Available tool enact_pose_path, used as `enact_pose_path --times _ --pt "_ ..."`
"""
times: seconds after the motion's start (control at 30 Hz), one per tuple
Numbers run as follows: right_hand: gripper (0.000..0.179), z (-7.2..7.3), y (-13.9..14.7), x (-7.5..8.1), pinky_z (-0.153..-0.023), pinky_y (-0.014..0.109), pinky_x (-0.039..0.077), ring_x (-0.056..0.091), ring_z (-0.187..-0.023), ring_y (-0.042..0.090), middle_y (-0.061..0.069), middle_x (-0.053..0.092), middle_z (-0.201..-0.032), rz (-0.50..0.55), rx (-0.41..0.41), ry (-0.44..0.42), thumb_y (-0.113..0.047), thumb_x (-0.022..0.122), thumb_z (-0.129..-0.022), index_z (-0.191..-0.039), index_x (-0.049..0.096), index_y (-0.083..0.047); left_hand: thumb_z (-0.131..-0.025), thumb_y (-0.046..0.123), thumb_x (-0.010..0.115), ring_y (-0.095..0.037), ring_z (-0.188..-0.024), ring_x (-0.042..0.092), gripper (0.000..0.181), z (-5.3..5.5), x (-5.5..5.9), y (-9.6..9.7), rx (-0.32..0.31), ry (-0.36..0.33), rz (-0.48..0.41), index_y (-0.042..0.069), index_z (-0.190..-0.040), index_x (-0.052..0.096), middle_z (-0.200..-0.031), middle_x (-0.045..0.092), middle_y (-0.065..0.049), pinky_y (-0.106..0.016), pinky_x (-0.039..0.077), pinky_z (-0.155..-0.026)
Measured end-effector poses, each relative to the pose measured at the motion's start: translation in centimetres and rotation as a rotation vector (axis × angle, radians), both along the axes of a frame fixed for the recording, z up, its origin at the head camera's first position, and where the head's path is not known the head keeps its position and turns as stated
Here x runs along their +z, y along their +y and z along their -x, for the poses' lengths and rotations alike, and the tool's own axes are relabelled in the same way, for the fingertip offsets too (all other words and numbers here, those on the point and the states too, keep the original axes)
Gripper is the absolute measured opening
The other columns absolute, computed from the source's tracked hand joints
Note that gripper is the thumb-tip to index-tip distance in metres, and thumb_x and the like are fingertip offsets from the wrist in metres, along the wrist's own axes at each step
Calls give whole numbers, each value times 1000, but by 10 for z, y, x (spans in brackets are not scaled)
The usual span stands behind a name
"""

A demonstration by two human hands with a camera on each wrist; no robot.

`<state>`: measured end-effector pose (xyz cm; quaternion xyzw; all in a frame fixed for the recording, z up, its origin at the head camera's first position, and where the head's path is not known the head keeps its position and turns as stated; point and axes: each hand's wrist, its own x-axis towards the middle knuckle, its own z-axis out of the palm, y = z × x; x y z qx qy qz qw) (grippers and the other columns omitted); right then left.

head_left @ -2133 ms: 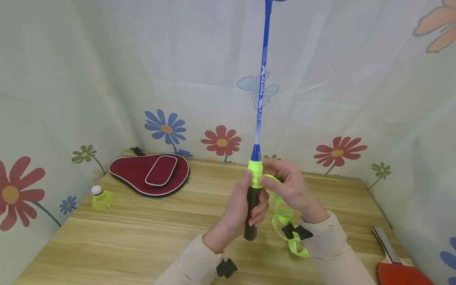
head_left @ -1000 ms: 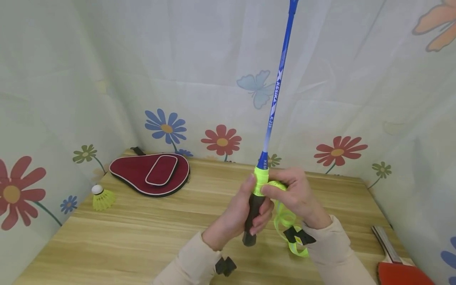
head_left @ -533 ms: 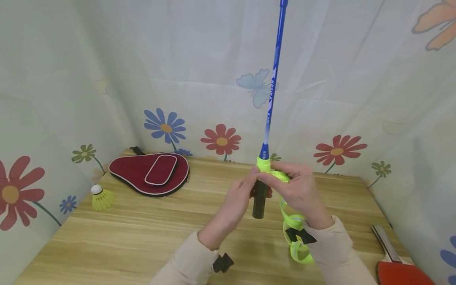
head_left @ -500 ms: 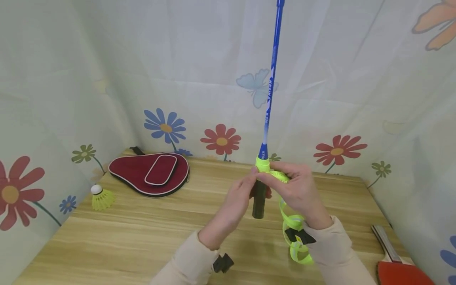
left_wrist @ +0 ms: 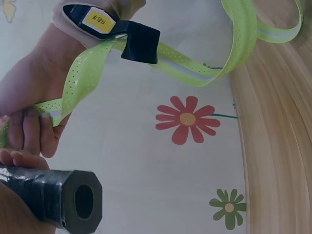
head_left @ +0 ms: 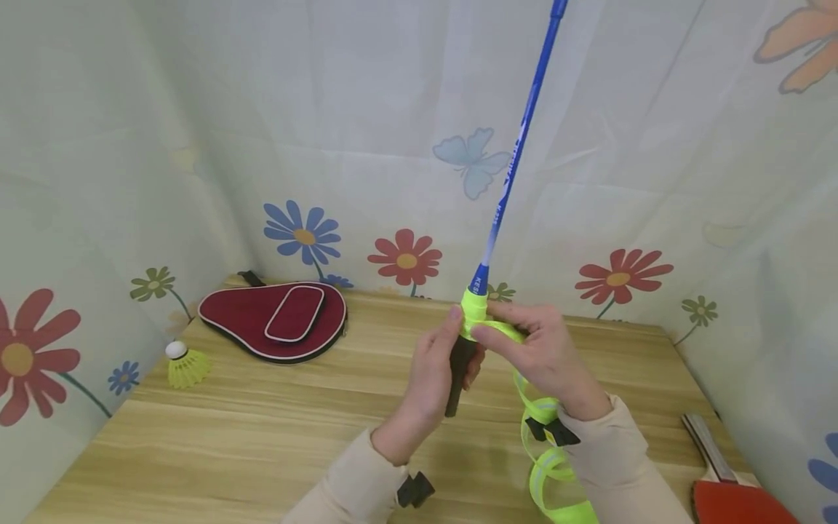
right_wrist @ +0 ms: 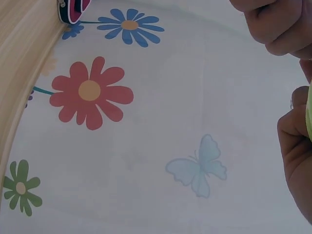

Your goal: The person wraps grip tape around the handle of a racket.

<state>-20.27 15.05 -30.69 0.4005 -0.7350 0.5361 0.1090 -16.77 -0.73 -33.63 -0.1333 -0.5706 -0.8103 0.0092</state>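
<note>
My left hand (head_left: 428, 375) grips the dark handle (head_left: 460, 367) of a badminton racket, whose blue shaft (head_left: 524, 131) rises and leans right; its head is beyond the frame. Perforated neon-yellow grip tape (head_left: 473, 309) is wound around the handle's upper part, just below the blue cone. Thumb and fingers of my right hand (head_left: 543, 356) pinch the tape right beside the handle. From there the loose tape (left_wrist: 85, 78) curls down past the right wrist. The handle's butt end (left_wrist: 85, 201) shows in the left wrist view. In the right wrist view, only parts of the hands appear at the right edge.
On the wooden table (head_left: 262, 429), a dark red racket case (head_left: 238, 313) lies at the back left, with a yellow shuttlecock (head_left: 188, 366) near it. A red table tennis bat (head_left: 736, 502) lies at the front right. A flowered curtain (head_left: 393, 131) surrounds the table.
The racket's shaft has tipped to the right and its butt has swung left, after some turning back and forth. The loose tape hangs lower and reaches farther toward the front.
</note>
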Motion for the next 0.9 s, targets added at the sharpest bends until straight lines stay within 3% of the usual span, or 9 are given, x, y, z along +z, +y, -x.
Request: enact_pose_path --times 0.33,0.5,0.67,0.8,0.9 --pt "23 7 2 -2 -70 30 56 66 -78 19 8 72 -98 -13 111 -53 2 67 -88 -111 69 3 -100 60 29 -12 -40 39 61 -3 0 1 -170 2 -80 8 -74 48 -51 41 1 -25 35 -39" --pt "11 11 2 -5 -59 27 51 60 -66 17 4 68 -78 -11 212 -46 2 65 -89 -98 71 -1 -102 55 22 -11 -38 38 62 -3 -1 2 -260 40 -81 8 -69 45 -48 40 2 -26 32 -37" --pt "4 12 2 -6 -46 25 39 49 -55 13 2 59 -66 32 224 19 -1 68 -88 -88 71 -1 -105 48 17 -11 -37 37 62 -2 0 1 -323 126 -78 4 -69 42 -48 39 3 -27 32 -34" --pt "3 11 2 -6 -41 25 31 42 -49 12 0 51 -58 63 191 38 0 70 -86 -83 71 0 -105 50 16 -11 -38 42 63 -2 1 2 -322 130 -62 4 -77 48 -50 44 1 -27 36 -37" --pt "6 9 2 -5 -41 24 30 43 -48 12 -1 54 -58 46 130 31 3 71 -85 -84 73 -2 -103 56 19 -13 -42 49 68 -3 0 3 -260 103 -1 0 -82 51 -55 49 -3 -27 41 -43"
